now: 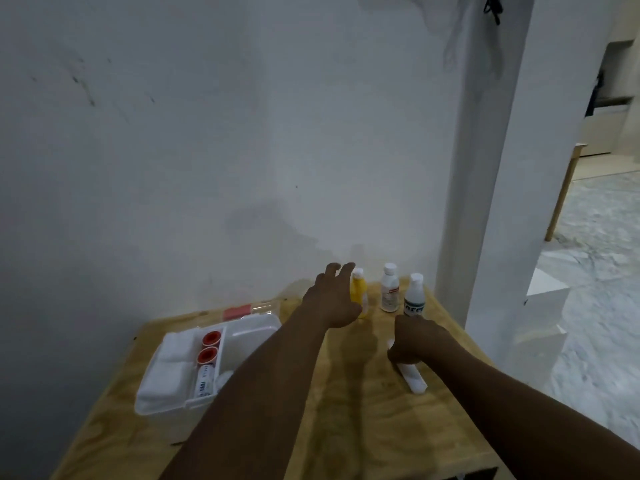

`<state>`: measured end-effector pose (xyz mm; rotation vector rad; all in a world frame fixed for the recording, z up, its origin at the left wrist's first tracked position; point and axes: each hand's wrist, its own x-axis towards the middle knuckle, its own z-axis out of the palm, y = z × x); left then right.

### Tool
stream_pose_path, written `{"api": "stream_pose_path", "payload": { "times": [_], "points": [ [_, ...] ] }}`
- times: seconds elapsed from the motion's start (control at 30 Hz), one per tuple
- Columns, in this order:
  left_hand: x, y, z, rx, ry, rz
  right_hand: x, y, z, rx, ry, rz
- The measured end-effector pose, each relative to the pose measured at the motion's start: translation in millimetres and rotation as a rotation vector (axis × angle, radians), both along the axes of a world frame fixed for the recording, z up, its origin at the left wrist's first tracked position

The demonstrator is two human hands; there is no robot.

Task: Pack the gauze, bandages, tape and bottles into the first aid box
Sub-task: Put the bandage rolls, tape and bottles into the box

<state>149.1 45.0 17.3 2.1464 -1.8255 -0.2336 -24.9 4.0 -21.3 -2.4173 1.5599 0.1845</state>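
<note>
Bottles stand in a row at the far edge of the wooden worktop (349,417), close to the white wall (207,133): a yellow bottle (357,292), a white bottle with a red label (389,293) and a clear bottle with a dark label (414,296), all upright with white caps.

The left hand (334,301) reaches to the yellow bottle. Its grip is released and the fingers (343,269) are spread and straight, just beside the bottle. I cannot tell if the thumb touches it.

The right hand (419,337) is nearer, in front of the clear bottle. Its grip is clenched over the far end of a long white pack (414,378), which lies flat on the worktop.

The first aid box (145,405) sits on the left side of the worktop, open, well apart from the bottles. A narrow tray in it holds two tape rolls (211,339) with orange cores and a small labelled tube (204,380). Folded white gauze (173,362) fills the part left of the tray. A red piece (237,312) shows behind the box.
</note>
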Motion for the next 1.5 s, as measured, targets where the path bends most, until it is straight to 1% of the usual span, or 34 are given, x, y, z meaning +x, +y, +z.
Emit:
{"api": "stream_pose_path", "payload": {
  "times": [0.07,0.17,0.33,0.5,0.67,0.87,1.0,1.1,1.23,1.33,1.5],
  "points": [
    [-6,-12,-1,-0.003,-0.009,-0.017,1,-5,-4,0.052,0.008,0.007],
    [-12,-28,-3,0.013,-0.031,-0.026,4,-9,-6,0.057,0.004,0.029],
    [-16,-44,-7,0.059,-0.08,-0.042,9,-14,-4,0.095,-0.07,0.073],
    [-15,-46,-6,-0.018,-0.081,-0.014,11,-16,-7,0.094,-0.118,0.1],
    [-4,-39,-1,-0.109,-0.098,0.028,11,-16,-6,-0.012,-0.208,0.121],
    [18,-13,27,-0.204,-0.039,0.067,23,-4,15,-0.153,-0.416,0.118],
    [45,16,60,-0.275,-0.038,0.105,41,18,42,-0.222,-0.609,0.133],
    [68,44,83,-0.309,-0.038,0.164,59,39,65,-0.246,-0.792,0.18],
    [99,85,102,-0.309,-0.055,0.209,85,75,88,-0.233,-0.907,0.277],
    [115,110,102,-0.282,-0.049,0.234,103,99,93,-0.211,-0.911,0.371],
    [127,134,91,-0.213,-0.016,0.244,122,121,85,-0.199,-0.738,0.501]
  ]
}}
